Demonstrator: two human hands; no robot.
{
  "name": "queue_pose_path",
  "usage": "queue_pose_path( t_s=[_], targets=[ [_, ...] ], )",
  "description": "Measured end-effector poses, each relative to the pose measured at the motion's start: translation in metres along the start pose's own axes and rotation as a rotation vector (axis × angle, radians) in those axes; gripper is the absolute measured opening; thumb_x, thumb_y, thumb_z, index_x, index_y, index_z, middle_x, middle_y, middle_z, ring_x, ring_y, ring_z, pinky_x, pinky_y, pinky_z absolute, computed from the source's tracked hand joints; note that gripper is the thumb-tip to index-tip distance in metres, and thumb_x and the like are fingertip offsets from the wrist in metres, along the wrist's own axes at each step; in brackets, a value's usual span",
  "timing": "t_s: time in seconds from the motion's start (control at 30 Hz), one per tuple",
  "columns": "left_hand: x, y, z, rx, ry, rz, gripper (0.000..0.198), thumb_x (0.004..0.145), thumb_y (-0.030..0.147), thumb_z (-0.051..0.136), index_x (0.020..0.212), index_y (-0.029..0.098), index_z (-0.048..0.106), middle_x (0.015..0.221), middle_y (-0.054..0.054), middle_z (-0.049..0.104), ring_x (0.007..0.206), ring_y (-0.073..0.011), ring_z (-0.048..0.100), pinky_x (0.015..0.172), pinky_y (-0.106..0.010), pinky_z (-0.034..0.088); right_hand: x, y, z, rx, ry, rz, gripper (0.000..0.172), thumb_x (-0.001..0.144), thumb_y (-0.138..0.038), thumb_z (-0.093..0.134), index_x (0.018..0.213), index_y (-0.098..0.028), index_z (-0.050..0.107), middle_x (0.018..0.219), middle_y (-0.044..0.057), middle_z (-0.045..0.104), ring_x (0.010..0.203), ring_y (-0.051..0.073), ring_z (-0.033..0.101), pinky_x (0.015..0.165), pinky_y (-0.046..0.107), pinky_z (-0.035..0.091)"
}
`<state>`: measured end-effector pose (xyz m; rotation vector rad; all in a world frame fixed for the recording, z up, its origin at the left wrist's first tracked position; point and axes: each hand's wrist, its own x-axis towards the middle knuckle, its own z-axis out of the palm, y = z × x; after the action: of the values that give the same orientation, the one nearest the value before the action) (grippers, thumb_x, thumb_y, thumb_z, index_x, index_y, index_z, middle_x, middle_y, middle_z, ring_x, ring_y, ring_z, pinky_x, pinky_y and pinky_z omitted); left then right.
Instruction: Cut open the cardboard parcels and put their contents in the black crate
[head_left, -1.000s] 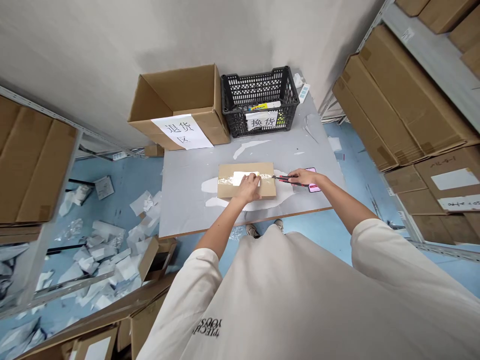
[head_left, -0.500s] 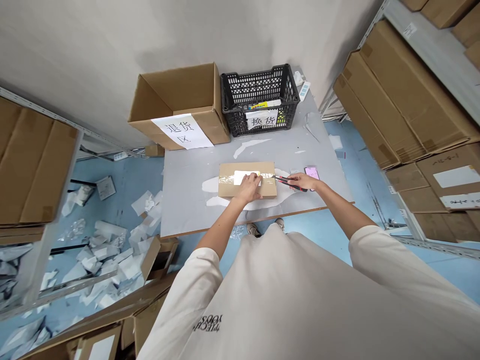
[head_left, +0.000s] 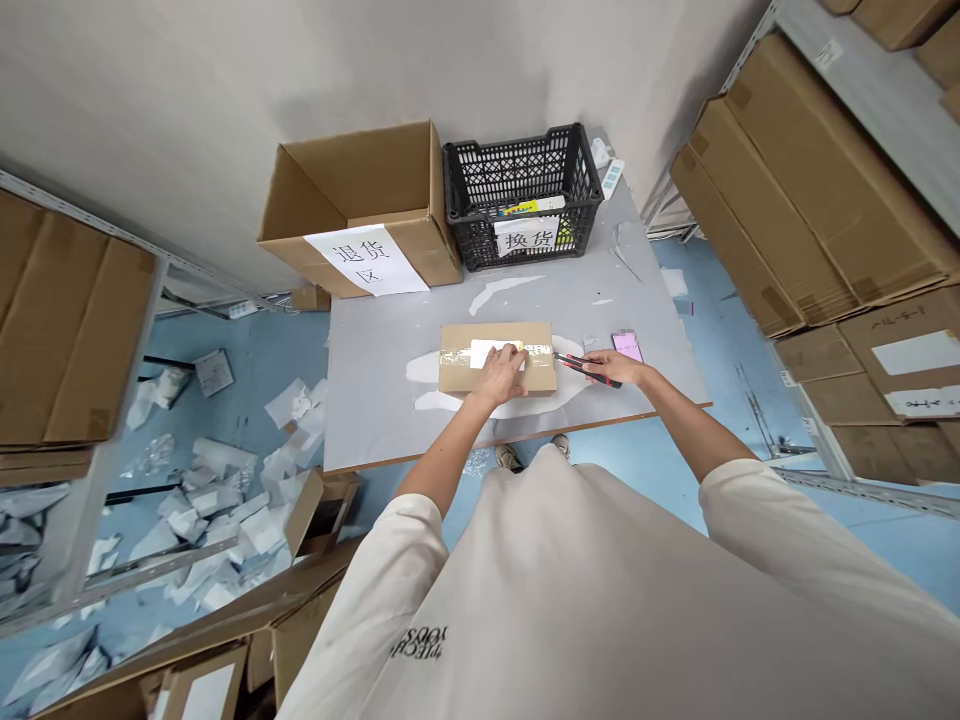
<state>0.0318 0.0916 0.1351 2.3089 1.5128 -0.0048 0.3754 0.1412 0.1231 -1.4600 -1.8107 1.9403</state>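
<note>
A small brown cardboard box (head_left: 459,376) lies on the grey table (head_left: 375,380), with clear tape along its top and a white label (head_left: 486,351). My left hand (head_left: 504,376) rests on the label and the box top, fingers stretched out and holding nothing. In my right hand (head_left: 611,367) is a red and black utility knife (head_left: 577,366). Its tip points left, at the right end of the box by the tape; whether it touches I cannot tell. A phone (head_left: 627,345) with a pink screen lies just behind my right hand.
At the back of the table stand a large open carton (head_left: 360,225) with a paper sign and a black plastic crate (head_left: 525,190) holding a few items. Shelves with cartons (head_left: 825,180) flank both sides. Paper and plastic scraps (head_left: 217,500) litter the floor at left.
The knife in my right hand has moved slightly right, its tip going from over the taped top to the box's right edge. My left hand stays on the box.
</note>
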Motion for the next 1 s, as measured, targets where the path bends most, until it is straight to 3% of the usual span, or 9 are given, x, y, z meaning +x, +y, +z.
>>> queue_pose_path(
  t_s=[0.13,0.33,0.57,0.8,0.9,1.0],
  targets=[
    [0.0,0.0,-0.002,0.008,-0.013,-0.033,0.093,0.075,0.039,0.103,0.154,0.027,0.056,0.154,-0.017,0.057,0.137,-0.0404,0.066,0.136,-0.058,0.033,0.007,-0.004,0.007,0.037,0.038,-0.02,0.063,0.081,-0.077,0.09,0.106,-0.02,0.079,0.081,0.004,0.078,0.077,0.02,0.07,0.066,0.027,0.052],
    [-0.001,0.001,-0.004,-0.011,-0.027,-0.048,0.095,0.077,0.041,0.102,0.158,0.024,0.054,0.158,-0.018,0.056,0.131,-0.0394,0.072,0.139,-0.058,0.028,-0.001,0.007,-0.001,0.028,-0.007,0.024,0.066,0.081,-0.079,0.089,0.113,-0.023,0.081,0.083,0.003,0.079,0.077,0.02,0.071,0.066,0.027,0.053],
    [0.0,0.0,-0.004,-0.02,-0.001,-0.047,0.098,0.077,0.038,0.101,0.161,0.028,0.053,0.159,-0.018,0.055,0.131,-0.0393,0.071,0.139,-0.062,0.028,0.005,-0.001,0.009,0.011,0.033,-0.006,0.065,0.086,-0.08,0.085,0.114,-0.022,0.079,0.084,0.003,0.078,0.074,0.019,0.068,0.062,0.027,0.049],
    [-0.007,-0.006,-0.003,-0.106,0.001,-0.002,0.104,0.081,0.043,0.097,0.171,0.028,0.047,0.158,-0.019,0.055,0.154,-0.0421,0.053,0.138,-0.058,0.033,-0.011,0.005,-0.005,0.073,0.081,0.016,0.063,0.085,-0.079,0.088,0.102,-0.021,0.071,0.086,0.005,0.079,0.076,0.02,0.07,0.069,0.03,0.054],
    [-0.004,-0.012,-0.009,-0.15,0.098,-0.042,0.085,0.099,0.047,0.077,0.175,0.026,0.043,0.168,-0.02,0.049,0.157,-0.0402,0.05,0.134,-0.056,0.039,-0.015,0.006,-0.005,0.129,0.14,0.018,0.068,0.085,-0.082,0.086,0.11,-0.022,0.068,0.096,0.008,0.082,0.075,0.02,0.071,0.069,0.031,0.054],
    [0.005,-0.019,-0.017,-0.145,0.169,-0.093,0.061,0.112,0.037,0.05,0.171,0.022,0.048,0.172,-0.02,0.05,0.159,-0.0364,0.05,0.135,-0.055,0.039,-0.018,0.003,0.0,0.108,0.212,-0.019,0.074,0.089,-0.087,0.077,0.122,-0.022,0.068,0.097,0.008,0.082,0.074,0.02,0.069,0.071,0.032,0.055]
  ],
)
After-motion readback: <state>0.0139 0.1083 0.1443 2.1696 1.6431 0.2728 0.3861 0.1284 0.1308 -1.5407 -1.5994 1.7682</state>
